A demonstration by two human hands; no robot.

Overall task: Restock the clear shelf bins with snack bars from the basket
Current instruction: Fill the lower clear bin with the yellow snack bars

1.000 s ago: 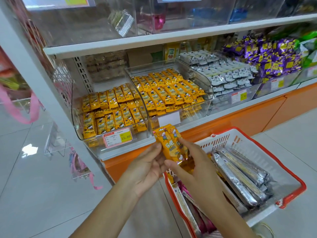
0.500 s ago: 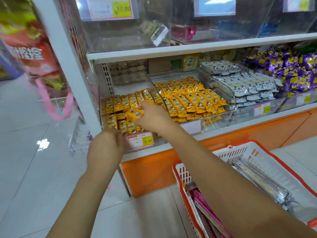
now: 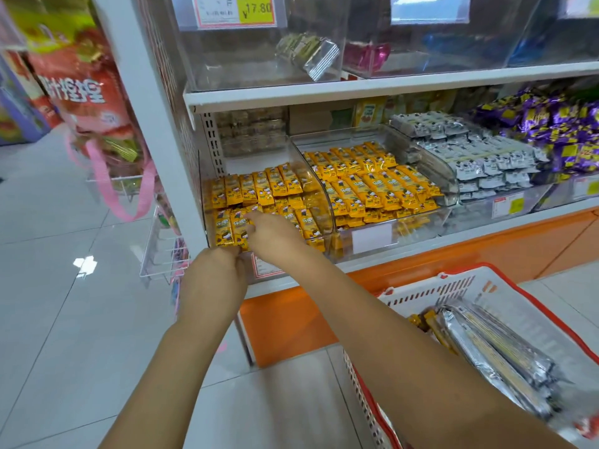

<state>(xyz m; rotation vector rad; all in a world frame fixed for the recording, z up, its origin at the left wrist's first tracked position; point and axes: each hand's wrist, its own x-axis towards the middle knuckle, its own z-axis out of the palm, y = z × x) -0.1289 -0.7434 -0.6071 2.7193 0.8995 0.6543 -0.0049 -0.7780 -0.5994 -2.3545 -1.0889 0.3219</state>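
Logged right grip [image 3: 275, 236] reaching into the leftmost clear bin [image 3: 325, 215], straight fingers [image 3: 251, 217] touching front-row yellow snack bars [image 3: 259, 189], left grip [image 3: 214, 270] curled at the bin's front lip just beside it, hold not discernible, and red-rimmed white basket [image 3: 453, 281] at lower right carrying silver foil packs [image 3: 496, 358].

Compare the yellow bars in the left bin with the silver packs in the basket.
The yellow bars are short and lie in neat rows in the bin; the silver packs are long and lie loosely stacked in the basket. Both are sealed wrappers.
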